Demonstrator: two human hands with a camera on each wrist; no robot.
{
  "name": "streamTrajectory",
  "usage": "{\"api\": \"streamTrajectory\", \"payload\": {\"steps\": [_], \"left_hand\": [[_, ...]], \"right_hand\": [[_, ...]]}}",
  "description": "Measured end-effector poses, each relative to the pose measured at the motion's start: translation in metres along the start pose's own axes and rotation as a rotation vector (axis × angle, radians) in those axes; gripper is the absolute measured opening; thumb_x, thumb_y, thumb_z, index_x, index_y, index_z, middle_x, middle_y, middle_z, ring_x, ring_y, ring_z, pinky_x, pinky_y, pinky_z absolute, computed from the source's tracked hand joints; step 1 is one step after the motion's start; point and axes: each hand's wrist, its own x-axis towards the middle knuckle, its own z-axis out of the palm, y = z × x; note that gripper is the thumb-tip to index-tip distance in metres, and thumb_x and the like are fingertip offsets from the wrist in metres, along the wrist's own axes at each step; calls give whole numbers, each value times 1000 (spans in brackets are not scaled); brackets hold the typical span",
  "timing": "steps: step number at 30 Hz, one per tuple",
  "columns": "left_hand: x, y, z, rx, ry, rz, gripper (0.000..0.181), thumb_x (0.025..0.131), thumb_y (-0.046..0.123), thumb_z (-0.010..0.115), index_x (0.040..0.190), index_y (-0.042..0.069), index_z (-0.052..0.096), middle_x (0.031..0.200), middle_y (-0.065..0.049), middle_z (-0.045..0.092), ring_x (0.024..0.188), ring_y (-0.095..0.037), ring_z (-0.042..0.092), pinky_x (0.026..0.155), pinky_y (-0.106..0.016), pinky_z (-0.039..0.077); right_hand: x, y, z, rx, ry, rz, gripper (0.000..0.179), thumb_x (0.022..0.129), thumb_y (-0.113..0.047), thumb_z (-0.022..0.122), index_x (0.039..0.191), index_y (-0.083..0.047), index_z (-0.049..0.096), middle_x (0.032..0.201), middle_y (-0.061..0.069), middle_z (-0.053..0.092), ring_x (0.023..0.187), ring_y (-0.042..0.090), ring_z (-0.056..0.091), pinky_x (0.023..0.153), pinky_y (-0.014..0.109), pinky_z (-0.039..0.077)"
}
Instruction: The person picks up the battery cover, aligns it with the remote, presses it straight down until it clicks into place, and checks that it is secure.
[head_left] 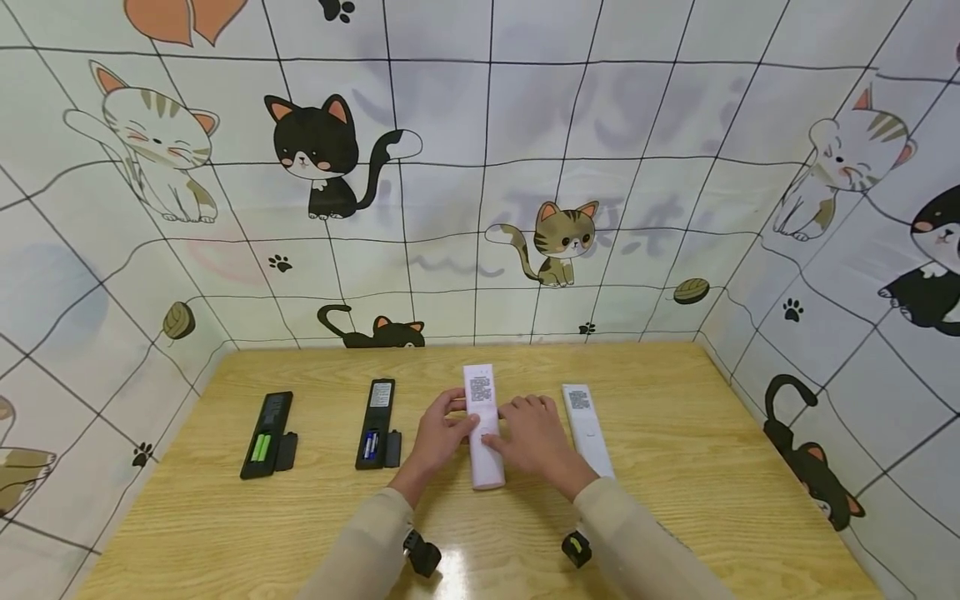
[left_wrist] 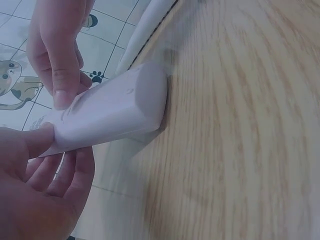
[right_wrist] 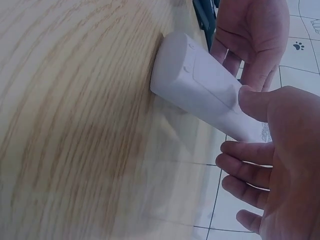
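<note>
A white remote control (head_left: 486, 467) is held back side up, its near end at the tabletop and its far end tilted up. My left hand (head_left: 438, 433) grips it from the left, thumb on top and fingers beneath. From the other side my right hand (head_left: 538, 437) presses its thumb on the battery cover (right_wrist: 212, 75); its other fingers are spread loosely by the remote's right edge. The cover sits in place in the right wrist view. Close to the right hand lies a second white remote (head_left: 587, 425), back side up.
Left on the wooden table (head_left: 187, 533) lie two black remotes, one with green batteries (head_left: 261, 447), one with blue batteries (head_left: 371, 444). A loose cover (head_left: 287, 451) and another cover (head_left: 393, 448) lie beside them. Cat-print cloth walls (head_left: 450, 192) enclose the back and sides.
</note>
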Motion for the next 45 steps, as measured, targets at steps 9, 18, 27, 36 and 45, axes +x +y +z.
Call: {"api": "streamTrajectory", "payload": {"steps": [9,18,27,36,45], "left_hand": [[3,2,17,-44,-20,-41,46,95,11,62,139,7,47,127,-19,60,95,-22,68,73,-35,59],[10,8,42,-14,-15,-90,46,93,11,64,135,1,49,124,-20,62,93,-21,68,72,-38,58],[18,11,67,6,-8,-123,44,90,10,67,130,-1,53,118,-19,65,88,-17,67,70,-34,58],[20,8,80,15,-31,-168,41,92,11,65,129,-2,53,116,-18,65,88,-21,68,68,-33,59],[23,7,86,100,-6,-177,40,91,14,68,126,-2,58,108,-14,69,82,-17,69,64,-30,59]], "right_hand": [[-12,30,-13,57,32,21,47,91,-54,59,123,-19,65,127,4,63,128,33,50,111,57,30],[-29,71,-27,36,126,24,43,90,-46,65,121,-17,66,124,7,65,122,34,54,106,59,34],[-40,101,-31,6,192,58,40,90,-45,66,118,-17,67,113,1,69,116,32,57,104,57,36],[-45,110,-33,31,196,81,37,90,-43,67,116,-16,68,107,2,69,113,33,57,103,59,35],[-48,112,-28,33,165,86,39,90,-42,67,118,-16,67,109,2,69,112,32,58,101,59,35]]}}
